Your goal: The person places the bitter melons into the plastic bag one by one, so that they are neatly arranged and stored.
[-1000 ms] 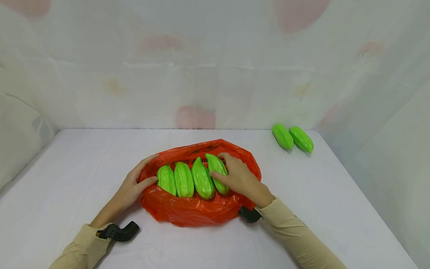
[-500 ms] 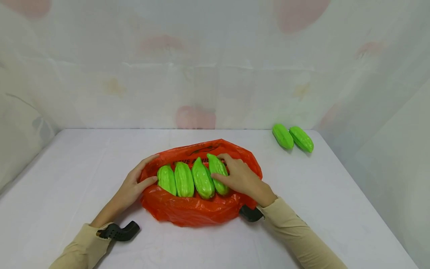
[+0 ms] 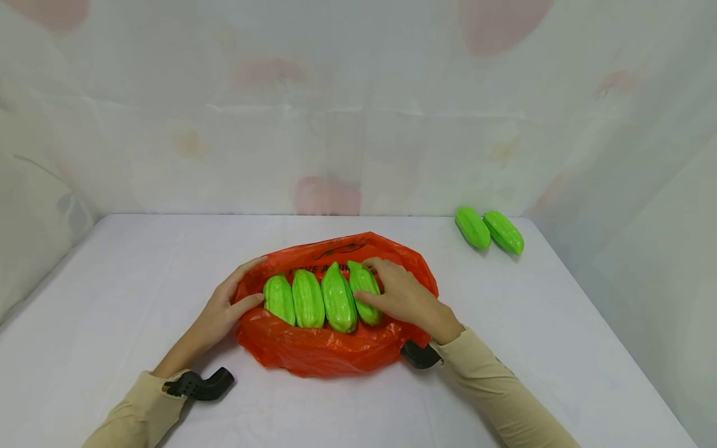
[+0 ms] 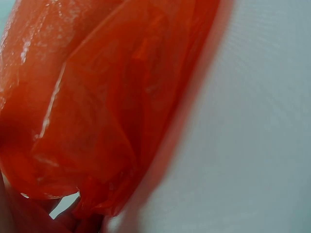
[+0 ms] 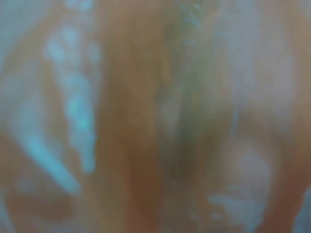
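Green ridged gourd (image 3: 363, 280): in the red plastic bag (image 3: 319, 354), pinched between right hand (image 3: 402, 295) thumb and fingers, long axis running away from the person.
Neighbouring gourds (image 3: 308, 298): three, left of those fingers.
Left hand (image 3: 226, 305): farther off, fingers spread wide at the bag's left edge.

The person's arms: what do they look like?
The left sleeve and right sleeve are both long and beige. A bent black gadget with little holes sits at the left; another black gadget shows at the right, partly hidden. No gloves on the left hand or right hand.
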A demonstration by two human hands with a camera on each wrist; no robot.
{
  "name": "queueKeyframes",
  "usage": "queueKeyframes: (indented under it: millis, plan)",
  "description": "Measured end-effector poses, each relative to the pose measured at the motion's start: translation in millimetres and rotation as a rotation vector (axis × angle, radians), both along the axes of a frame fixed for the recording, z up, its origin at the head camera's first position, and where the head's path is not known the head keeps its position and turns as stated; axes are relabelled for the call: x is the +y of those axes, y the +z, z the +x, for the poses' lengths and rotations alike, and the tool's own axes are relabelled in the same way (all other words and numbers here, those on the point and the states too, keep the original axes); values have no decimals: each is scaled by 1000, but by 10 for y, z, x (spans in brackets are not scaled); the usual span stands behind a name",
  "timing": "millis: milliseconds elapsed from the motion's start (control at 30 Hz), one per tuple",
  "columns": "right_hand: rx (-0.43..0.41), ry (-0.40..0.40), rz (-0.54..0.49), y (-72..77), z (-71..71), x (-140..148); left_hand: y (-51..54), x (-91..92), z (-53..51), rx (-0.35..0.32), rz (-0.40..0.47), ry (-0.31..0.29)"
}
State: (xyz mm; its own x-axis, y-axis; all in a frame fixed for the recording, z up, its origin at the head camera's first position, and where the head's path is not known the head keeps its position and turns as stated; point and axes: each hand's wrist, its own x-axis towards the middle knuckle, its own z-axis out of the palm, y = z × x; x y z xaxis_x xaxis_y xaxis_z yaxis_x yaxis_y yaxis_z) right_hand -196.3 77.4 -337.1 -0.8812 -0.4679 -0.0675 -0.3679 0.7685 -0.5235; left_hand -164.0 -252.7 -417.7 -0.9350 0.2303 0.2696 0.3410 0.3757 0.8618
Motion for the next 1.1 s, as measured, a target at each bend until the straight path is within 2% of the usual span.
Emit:
queueKeyframes:
  millis: [333, 767, 1100]
  plan:
    - [12, 12, -11, 27, -5, 39, 7, 3, 6, 14, 13, -10]
    - [70, 49, -40, 137, -10, 114, 15, 6, 9, 7, 10, -9]
    - [79, 58, -90, 241, -22, 164, 20, 6, 12, 9, 8, -8]
